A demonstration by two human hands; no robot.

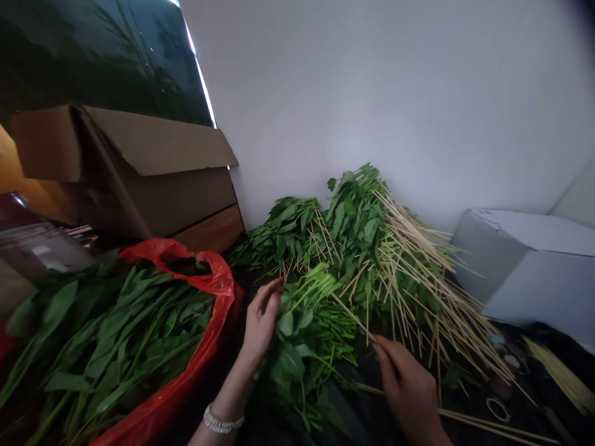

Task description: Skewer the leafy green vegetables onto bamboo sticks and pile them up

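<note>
My right hand pinches the lower end of a thin bamboo skewer. The skewer's far end meets a row of bright green cut stems, whose leaves hang down to the left. On the left side of these leaves is my left hand, a beaded bracelet on its wrist. Its thumb and fingers are bent toward each other at the leaves, and whatever is between them is too small to make out. Under the stems lies a heap of leafy greens.
A red plastic bag full of long-leaved greens stands at left, a cardboard box behind it. Skewered greens are piled against the wall, with many skewers pointing right. A white box and a tape roll are at right.
</note>
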